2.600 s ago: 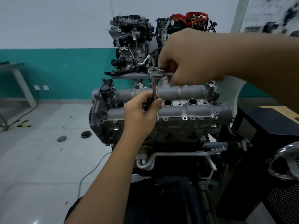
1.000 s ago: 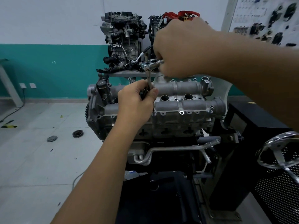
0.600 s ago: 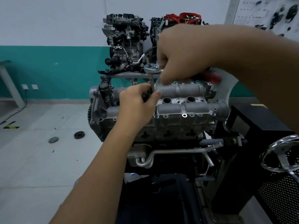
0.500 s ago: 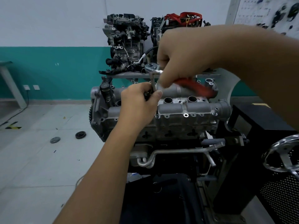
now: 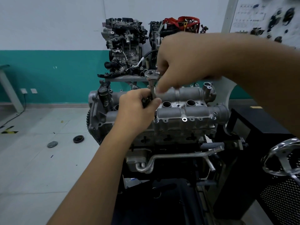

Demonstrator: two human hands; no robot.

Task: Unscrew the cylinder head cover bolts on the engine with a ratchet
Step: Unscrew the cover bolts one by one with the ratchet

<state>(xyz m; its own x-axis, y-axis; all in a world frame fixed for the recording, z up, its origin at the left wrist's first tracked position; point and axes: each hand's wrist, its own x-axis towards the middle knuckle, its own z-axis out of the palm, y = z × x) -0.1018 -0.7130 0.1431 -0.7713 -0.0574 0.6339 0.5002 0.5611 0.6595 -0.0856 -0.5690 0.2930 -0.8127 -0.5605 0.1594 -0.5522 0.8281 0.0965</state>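
my left hand (image 5: 138, 109) pinches the ratchet's (image 5: 151, 75) upright extension bar (image 5: 153, 92) low down, and my right hand (image 5: 183, 62) is curled round the handle at the ratchet head, about 12 o'clock from the left. the bolt sits hidden under my left fingers near the middle of the engine cover (image 5: 186, 111), so i judge it best to hold the bar plumb and swing in short, even strokes. no containers in view; the two round wells (image 5: 166, 104) at 3 o'clock of my left hand look empty.

One head-worn view (wide-angle) looks forward and slightly down, close over the engine (image 5: 178, 114).
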